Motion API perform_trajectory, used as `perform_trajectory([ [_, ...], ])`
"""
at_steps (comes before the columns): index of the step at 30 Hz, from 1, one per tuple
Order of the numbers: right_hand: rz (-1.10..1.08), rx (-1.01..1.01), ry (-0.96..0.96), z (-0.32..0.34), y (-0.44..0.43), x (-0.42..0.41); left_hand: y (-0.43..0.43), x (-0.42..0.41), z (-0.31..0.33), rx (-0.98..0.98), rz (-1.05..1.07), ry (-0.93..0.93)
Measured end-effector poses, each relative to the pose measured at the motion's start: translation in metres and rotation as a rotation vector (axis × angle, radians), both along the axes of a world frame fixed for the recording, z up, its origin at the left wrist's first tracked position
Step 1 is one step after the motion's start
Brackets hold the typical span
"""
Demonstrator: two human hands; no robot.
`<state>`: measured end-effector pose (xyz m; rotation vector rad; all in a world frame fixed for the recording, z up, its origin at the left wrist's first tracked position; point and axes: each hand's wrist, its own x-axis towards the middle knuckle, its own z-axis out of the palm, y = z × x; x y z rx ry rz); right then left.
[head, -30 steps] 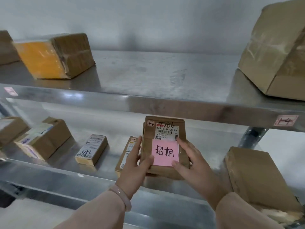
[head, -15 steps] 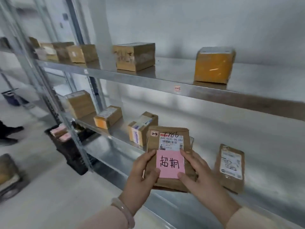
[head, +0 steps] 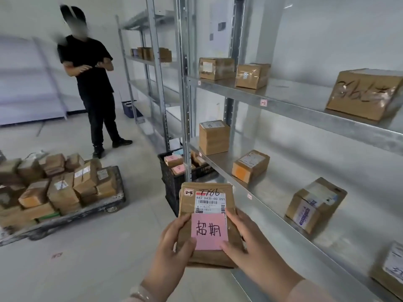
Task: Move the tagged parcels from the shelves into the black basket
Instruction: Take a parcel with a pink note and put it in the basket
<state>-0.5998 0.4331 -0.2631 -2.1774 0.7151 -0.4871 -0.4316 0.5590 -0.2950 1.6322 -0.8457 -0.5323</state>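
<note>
A flat brown parcel (head: 187, 203) with a white shipping label and a pink handwritten tag is held in front of me, off the shelf. My left hand (head: 172, 251) grips its left edge with the thumb on the face. My right hand (head: 250, 247) grips its right edge, thumb beside the pink tag. The black basket (head: 172, 184) stands on the floor just beyond the parcel, at the foot of the shelf post, and holds parcels with pink tags.
Metal shelves (head: 305, 105) run along the right with several brown boxes. A low cart (head: 65, 212) piled with parcels stands on the floor at left. A person in black (head: 91, 83) stands farther back. A blue basket (head: 129, 107) sits by the far shelving.
My view has swung left, away from the shelf and toward the aisle. Both hands carried the tagged parcel along, and the black basket and cart have come into view.
</note>
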Motion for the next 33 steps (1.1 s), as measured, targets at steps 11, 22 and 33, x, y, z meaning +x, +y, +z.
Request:
perform_trajectory([
  [11,0.108,-0.087,0.008,-0.021,-0.106,0.227,-0.086,0.205,-0.02,0.04,0.141,0.152],
  [22,0.158,-0.043,0.058,-0.027,-0.186,0.442,-0.159,0.413,-0.024,0.062,0.22,0.13],
  [33,-0.143,-0.063,0.236,-0.022,-0.235,0.6,-0.259,0.622,-0.029,0.103,-0.095,0.05],
])
